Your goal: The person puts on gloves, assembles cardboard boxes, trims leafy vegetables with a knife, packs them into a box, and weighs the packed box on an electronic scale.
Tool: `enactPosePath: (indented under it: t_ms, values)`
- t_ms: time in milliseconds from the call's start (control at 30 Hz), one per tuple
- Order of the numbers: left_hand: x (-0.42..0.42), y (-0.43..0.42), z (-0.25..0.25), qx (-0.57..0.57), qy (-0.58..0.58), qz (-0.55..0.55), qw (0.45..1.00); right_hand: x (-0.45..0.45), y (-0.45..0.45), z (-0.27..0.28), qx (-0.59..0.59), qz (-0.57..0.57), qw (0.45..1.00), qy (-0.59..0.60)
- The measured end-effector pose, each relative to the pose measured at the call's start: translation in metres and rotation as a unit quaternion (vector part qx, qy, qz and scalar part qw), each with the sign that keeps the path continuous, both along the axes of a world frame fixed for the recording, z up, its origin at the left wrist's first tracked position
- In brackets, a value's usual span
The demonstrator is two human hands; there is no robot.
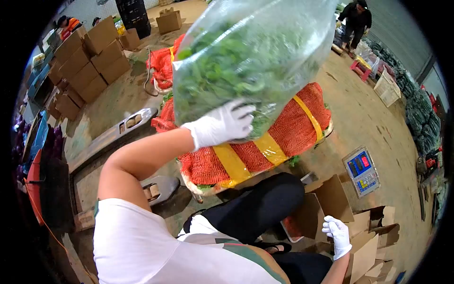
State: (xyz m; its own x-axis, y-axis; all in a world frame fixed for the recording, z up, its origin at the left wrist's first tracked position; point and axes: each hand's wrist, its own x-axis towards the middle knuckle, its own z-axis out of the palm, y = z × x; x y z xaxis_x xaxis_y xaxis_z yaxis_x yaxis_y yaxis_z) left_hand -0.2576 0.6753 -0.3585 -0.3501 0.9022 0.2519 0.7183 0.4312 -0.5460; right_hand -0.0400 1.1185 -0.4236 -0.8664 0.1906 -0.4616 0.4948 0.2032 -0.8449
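A large clear plastic bag of green leaves (236, 66) stands over the red mesh sacks (293, 128), which are bound with yellow tape. My left hand (224, 124), in a white glove, lies against the bag's lower side with its fingers apart. Also gloved in white, my right hand (336, 234) is at the lower right beside an open cardboard box (331, 199), its fingers curled together; whether anything is between them is too small to tell. A scale display (361, 170) with a red readout is right of the box.
Cardboard boxes (85, 66) are stacked at the upper left. A pallet jack (109, 137) lies left of the sacks. Two people (354, 23) (68, 26) are in the background. Along the right wall are dark bagged goods (418, 113) and a white crate (387, 89).
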Motion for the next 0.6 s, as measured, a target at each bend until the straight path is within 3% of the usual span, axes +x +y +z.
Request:
enactPosePath:
  t_ms: [167,300,367,433,500,533,600]
  values:
    - [0.027,-0.051,-0.004,-0.039,-0.018,0.148,0.988,-0.007,-0.005,-0.009,-0.031,0.01,0.999,-0.023]
    - [0.036,-0.057,-0.019,-0.102,-0.209,0.231,0.945,-0.013,-0.006,-0.017,-0.028,0.049,0.998,-0.025]
    - [0.037,-0.035,0.009,0.004,-0.329,0.161,0.931,-0.017,-0.01,-0.013,-0.016,0.046,0.998,-0.025]
    - [0.04,0.01,0.061,0.089,-0.204,-0.018,0.975,-0.025,-0.014,-0.008,-0.023,0.041,0.999,-0.01]
    - [0.039,0.05,0.127,0.125,-0.089,-0.091,0.984,-0.031,-0.018,-0.006,-0.066,0.047,0.997,0.014]
    - [0.024,0.061,0.148,0.152,0.043,-0.149,0.976,-0.035,-0.021,-0.007,-0.048,0.05,0.997,0.013]
    - [-0.009,0.067,0.193,0.275,0.285,0.027,0.918,-0.045,-0.031,-0.002,-0.004,0.051,0.999,0.004]
